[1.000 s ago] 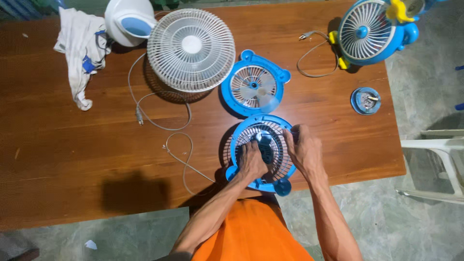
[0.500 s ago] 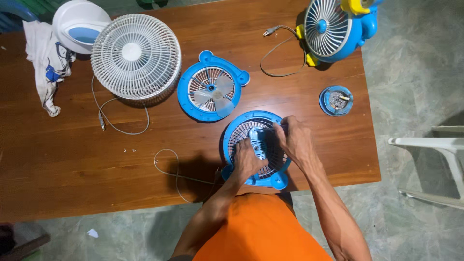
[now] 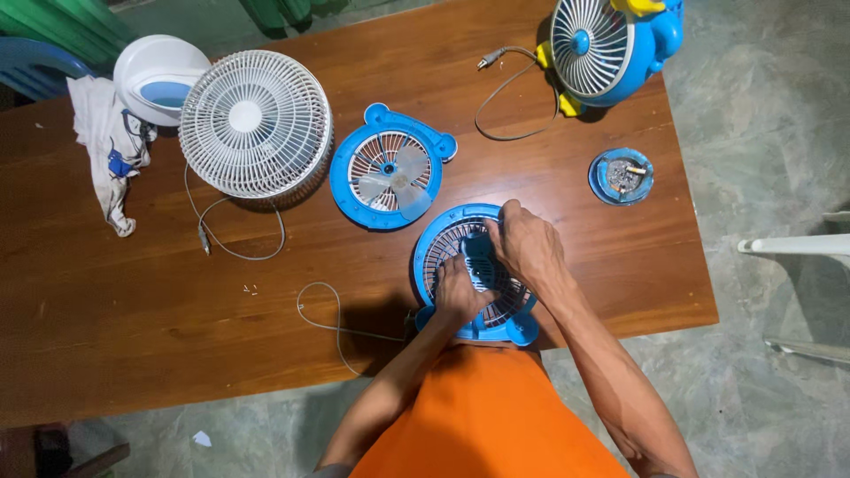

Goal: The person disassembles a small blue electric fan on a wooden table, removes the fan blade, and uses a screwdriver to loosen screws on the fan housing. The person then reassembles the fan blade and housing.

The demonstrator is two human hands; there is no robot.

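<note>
Room: grey stone floor all around a big brown wooden table, seen from the head camera looking straight down.

Thing in hand: a round blue plastic fan housing with a wire grille lies flat at the near edge of the table, right in front of the person's orange shirt.

Left hand: the left hand presses down on the near part of the grille, fingers bent onto the dark blue middle piece. It looks like it is gripping there, but I cannot tell for sure.

Right hand: the right hand lies curled over the far side of the same housing, fingers hooked on its rim and grille.

How far along: the fan is in pieces. A second blue round part with pale blades lies just beyond the left hand, apart from the housing. So the two halves are not joined.

Other things: a white round wire fan sits farther to the left, its thin cord trailing. A blue and yellow toy-shaped fan stands far beyond the right hand. A small blue round cap with bits in it lies to the right of that hand.

Labels and signs: none can be seen on any of the things. A white rag lies at the far left.
</note>
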